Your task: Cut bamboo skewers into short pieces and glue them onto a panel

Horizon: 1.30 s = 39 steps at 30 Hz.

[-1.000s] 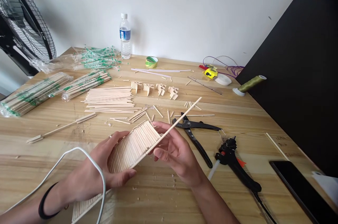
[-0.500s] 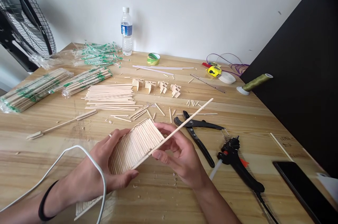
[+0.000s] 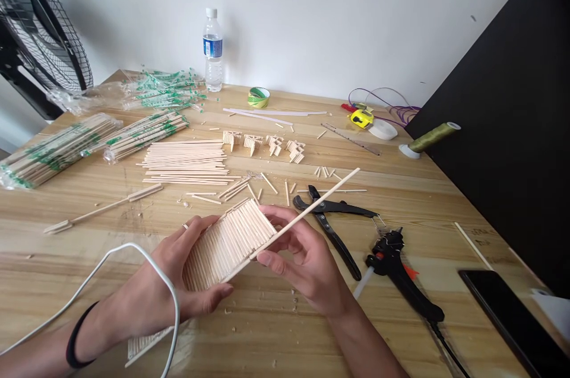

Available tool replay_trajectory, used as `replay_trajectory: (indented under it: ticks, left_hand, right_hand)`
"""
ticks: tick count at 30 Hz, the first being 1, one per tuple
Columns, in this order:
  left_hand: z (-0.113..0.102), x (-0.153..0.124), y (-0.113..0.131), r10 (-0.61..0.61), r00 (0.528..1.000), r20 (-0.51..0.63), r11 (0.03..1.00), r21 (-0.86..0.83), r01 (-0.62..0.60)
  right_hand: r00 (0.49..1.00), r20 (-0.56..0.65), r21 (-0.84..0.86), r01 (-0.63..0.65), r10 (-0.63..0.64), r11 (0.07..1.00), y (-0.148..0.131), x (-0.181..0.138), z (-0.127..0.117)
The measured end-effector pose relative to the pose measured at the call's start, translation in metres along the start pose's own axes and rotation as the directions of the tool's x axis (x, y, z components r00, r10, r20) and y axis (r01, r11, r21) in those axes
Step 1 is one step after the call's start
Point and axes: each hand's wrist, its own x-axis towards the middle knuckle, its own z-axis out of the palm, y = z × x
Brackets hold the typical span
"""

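A panel of wooden sticks [image 3: 229, 241] laid side by side is held tilted above the table. My left hand [image 3: 178, 277] is closed around its left part, thumb on the near edge. A long thin wooden stick [image 3: 318, 201] lies along that near edge and juts out past the panel to the upper right. My right hand [image 3: 307, 265] is closed at the right end, thumb against the stick and fingers behind the panel. Below my left wrist, another ribbed stick piece [image 3: 149, 342] shows in part. A white cable [image 3: 133, 246] crosses in front of my left forearm.
Black pliers [image 3: 332, 226], a glue gun [image 3: 396, 271] and a phone [image 3: 507, 318] lie to the right. Loose sticks [image 3: 187, 161], small stick assemblies [image 3: 274, 145] and bagged sticks [image 3: 60, 149] lie beyond. A water bottle [image 3: 213, 51] stands at the wall; a fan [image 3: 40, 28] is left.
The view has shifted very slightly. Both hands keep the same grip on the panel and stick, with hardly any movement.
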Motion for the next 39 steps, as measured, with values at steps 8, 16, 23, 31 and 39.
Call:
replay_trajectory:
  ticks: [8, 16, 23, 31, 39]
  left_hand:
    - [-0.003, 0.002, 0.004, -0.043, 0.998, 0.034, 0.999, 0.012, 0.043]
    - [-0.001, 0.0, 0.002, 0.004, 1.0, 0.001, 0.996, 0.09, -0.004]
    - [0.0, 0.0, -0.002, 0.117, 0.992, -0.045, 0.984, 0.138, -0.109]
    - [0.0, 0.002, -0.002, 0.089, 0.996, -0.027, 0.988, 0.133, -0.085]
    - [0.002, 0.0, -0.006, 0.093, 0.995, -0.037, 0.992, 0.093, -0.09]
  right_hand:
    - [0.997, -0.041, 0.122, 0.071, -0.067, 0.99, -0.004, 0.003, -0.006]
    - [0.984, -0.151, 0.211, 0.124, -0.092, 0.97, -0.003, 0.006, -0.014]
    - [0.982, -0.166, 0.202, 0.123, -0.09, 0.971, -0.001, 0.007, -0.015]
    - [0.979, -0.183, 0.19, 0.123, -0.088, 0.974, -0.001, 0.007, -0.014]
    - [0.975, -0.201, 0.174, 0.132, -0.096, 0.976, 0.0, 0.007, -0.015]
